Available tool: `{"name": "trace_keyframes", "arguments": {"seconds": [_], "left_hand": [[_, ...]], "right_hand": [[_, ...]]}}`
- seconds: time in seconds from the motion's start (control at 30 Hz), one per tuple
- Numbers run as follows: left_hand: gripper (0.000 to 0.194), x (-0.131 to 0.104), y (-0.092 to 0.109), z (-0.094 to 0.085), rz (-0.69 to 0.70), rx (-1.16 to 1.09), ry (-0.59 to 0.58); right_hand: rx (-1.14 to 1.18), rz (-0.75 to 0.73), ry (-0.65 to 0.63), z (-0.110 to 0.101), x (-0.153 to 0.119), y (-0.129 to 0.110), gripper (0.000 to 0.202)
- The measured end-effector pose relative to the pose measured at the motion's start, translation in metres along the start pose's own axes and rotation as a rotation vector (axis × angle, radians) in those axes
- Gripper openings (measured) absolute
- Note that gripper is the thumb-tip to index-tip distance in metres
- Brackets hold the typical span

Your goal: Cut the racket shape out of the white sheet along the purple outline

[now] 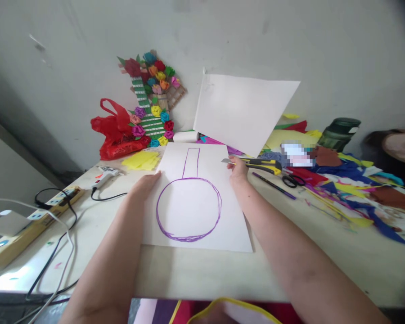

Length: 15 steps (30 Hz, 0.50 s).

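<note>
A white foam-like sheet lies flat in front of me, with a purple circle and a narrow tall rectangle above it drawn in marker. My left hand grips the sheet's left edge, its fingers partly hidden. At the upper right edge, my right hand is closed around a yellow and black utility knife. Its bare blade points left over the sheet's edge. Just under the knife's handle is another yellow and black tool. A purple marker lies right of my right hand, beside black-handled scissors.
Behind stand a blank white sheet, a paper-flower craft and a red plastic bag. Colored scraps, a phone and a green bottle are on the right. Left are a glue gun, power strip and cables.
</note>
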<state>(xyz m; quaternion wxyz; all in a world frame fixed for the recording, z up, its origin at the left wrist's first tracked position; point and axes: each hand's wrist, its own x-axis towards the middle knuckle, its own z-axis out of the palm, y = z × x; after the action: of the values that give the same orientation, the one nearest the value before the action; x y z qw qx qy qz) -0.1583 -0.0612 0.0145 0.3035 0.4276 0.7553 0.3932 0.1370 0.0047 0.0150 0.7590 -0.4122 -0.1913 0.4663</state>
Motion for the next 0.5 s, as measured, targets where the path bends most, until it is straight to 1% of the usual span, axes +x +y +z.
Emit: {"name": "trace_keyframes", "arguments": {"seconds": [0.1, 0.13, 0.17, 0.23, 0.37, 0.43, 0.5], "left_hand": [[0.035, -0.001, -0.002, -0.005, -0.150, -0.203, -0.269], [0.035, -0.002, -0.003, -0.007, -0.179, -0.264, -0.333], [0.036, -0.002, -0.004, -0.008, -0.196, -0.305, -0.372], [0.038, -0.003, -0.004, -0.011, -0.198, -0.317, -0.368], [0.033, -0.006, -0.001, -0.012, -0.209, -0.322, -0.292], [0.025, -0.007, 0.001, -0.011, -0.221, -0.363, -0.234], [0.016, -0.006, 0.003, -0.008, -0.222, -0.417, -0.140]], "right_hand": [[0.025, 0.005, -0.021, 0.000, 0.002, 0.000, 0.010], [0.026, 0.001, -0.030, 0.000, 0.002, 0.000, 0.010], [0.020, -0.006, -0.041, 0.000, 0.002, 0.000, 0.010], [-0.015, -0.035, -0.064, 0.001, -0.001, 0.002, 0.010], [-0.109, -0.118, -0.128, 0.005, -0.008, 0.003, 0.009], [-0.140, -0.152, -0.149, 0.007, -0.012, 0.002, 0.008], [-0.165, -0.188, -0.176, 0.007, -0.014, -0.001, 0.009]]}}
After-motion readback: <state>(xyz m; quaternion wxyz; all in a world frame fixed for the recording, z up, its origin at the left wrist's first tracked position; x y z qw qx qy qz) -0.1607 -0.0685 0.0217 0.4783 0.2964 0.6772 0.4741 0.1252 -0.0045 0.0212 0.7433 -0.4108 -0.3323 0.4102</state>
